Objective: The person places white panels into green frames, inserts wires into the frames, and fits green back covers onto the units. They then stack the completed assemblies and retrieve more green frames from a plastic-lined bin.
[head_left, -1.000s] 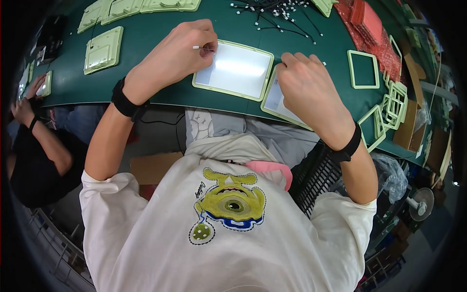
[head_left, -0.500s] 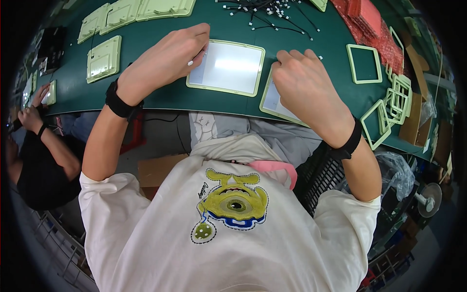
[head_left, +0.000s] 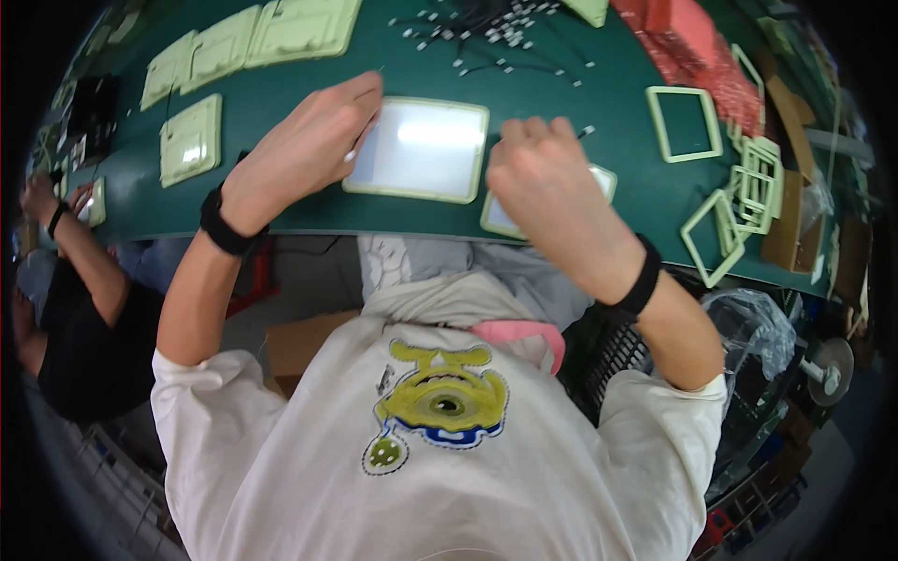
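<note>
My left hand (head_left: 323, 131) is closed in a pinch over the left edge of a pale-green-framed panel (head_left: 428, 150) with a white, glossy face. A small white connector (head_left: 351, 156) pokes out beneath its fingers, seemingly the end of a thin cable; the fingertips are partly hidden. Over a second framed panel (head_left: 603, 179), at the table's near edge, hovers my right hand (head_left: 552, 182) with curled fingers. Whatever it may hold is out of sight. Just beyond its knuckles shows another white connector (head_left: 587, 131) on a dark wire; I cannot tell whether that hand holds it.
Black cables with white connectors (head_left: 505, 33) lie heaped at the far middle. Pale green housings (head_left: 192, 140) line the left; empty frames (head_left: 687, 154) and red bubble wrap (head_left: 655, 56) are on the right. Another person's hands (head_left: 42, 198) work at the far left.
The whole view has shifted slightly. My right hand has moved left and nearer to me, uncovering the right corner of the second panel. My left hand stays pinched beside the first panel.
</note>
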### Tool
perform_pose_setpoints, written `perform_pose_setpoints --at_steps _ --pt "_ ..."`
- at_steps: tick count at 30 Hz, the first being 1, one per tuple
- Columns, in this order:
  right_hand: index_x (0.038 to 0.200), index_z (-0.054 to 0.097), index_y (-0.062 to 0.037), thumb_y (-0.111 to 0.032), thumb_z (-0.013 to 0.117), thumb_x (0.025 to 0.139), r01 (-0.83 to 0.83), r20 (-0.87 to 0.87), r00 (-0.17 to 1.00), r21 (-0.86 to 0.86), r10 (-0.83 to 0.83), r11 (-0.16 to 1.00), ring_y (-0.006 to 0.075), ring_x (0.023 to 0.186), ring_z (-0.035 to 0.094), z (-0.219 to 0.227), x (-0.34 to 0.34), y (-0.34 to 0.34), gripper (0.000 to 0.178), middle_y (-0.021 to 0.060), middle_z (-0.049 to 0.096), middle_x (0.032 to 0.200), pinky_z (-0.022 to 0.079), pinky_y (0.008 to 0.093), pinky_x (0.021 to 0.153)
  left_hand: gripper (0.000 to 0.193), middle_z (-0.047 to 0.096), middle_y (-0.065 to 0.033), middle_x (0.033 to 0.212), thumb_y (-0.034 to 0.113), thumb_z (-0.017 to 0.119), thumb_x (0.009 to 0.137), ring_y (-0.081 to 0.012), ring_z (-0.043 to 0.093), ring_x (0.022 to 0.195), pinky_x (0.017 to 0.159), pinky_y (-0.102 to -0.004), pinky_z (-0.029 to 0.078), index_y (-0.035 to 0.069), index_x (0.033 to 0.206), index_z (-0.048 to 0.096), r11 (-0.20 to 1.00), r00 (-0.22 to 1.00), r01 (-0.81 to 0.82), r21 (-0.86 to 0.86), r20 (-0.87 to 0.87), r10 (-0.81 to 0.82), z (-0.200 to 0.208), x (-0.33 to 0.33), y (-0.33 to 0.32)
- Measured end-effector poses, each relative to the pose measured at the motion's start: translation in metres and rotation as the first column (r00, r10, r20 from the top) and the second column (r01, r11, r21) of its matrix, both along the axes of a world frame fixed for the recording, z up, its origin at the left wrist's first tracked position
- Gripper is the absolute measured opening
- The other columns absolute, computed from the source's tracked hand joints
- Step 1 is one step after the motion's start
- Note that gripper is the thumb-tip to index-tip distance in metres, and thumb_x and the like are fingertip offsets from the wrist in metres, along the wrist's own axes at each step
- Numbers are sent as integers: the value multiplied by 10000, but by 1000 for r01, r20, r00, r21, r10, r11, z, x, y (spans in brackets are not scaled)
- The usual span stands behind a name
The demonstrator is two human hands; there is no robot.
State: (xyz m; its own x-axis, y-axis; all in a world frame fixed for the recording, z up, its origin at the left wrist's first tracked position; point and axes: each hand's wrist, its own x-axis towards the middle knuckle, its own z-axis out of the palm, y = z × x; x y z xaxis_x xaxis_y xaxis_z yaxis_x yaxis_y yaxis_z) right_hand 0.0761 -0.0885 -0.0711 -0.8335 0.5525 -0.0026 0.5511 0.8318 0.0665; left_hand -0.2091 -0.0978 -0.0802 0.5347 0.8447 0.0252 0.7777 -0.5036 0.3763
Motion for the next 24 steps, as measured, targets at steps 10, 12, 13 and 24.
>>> perform_pose_setpoints --at_steps 10,12,13,24 --pt "879 761 -16 -125 767 768 27 157 987 -10 -25 1000 292 883 654 7 0 -1 155 130 651 870 504 421 846 114 576 -249 1023 -60 670 899 -503 604 903 786 -539 515 -83 976 589 991 981 -36 -126 185 59 9 7 -12" --pt "943 756 -7 -165 801 804 -26 -95 995 -45 22 999 332 913 674 13 11 13 215 148 681 932 524 464 904 109 590 -215 991 -70 685 896 -442 642 852 756 -479 543 -74 977 614 982 969 -84 -169 215 120 8 2 -16" --pt "975 753 -3 -185 818 822 -64 -218 975 -56 50 996 352 928 684 16 17 21 247 156 696 963 534 485 933 109 590 -215 991 -70 685 896 -442 642 852 756 -479 543 -74 977 614 986 967 -75 -147 232 108 5 4 -16" --pt "1430 517 4 -101 797 872 383 -331 890 169 -314 908 478 1127 682 -15 21 187 633 272 635 1353 593 535 958 151 779 -129 1094 -37 680 1021 -191 754 881 802 -294 613 -73 1146 756 826 665 -177 -535 554 501 -1 1 -32"
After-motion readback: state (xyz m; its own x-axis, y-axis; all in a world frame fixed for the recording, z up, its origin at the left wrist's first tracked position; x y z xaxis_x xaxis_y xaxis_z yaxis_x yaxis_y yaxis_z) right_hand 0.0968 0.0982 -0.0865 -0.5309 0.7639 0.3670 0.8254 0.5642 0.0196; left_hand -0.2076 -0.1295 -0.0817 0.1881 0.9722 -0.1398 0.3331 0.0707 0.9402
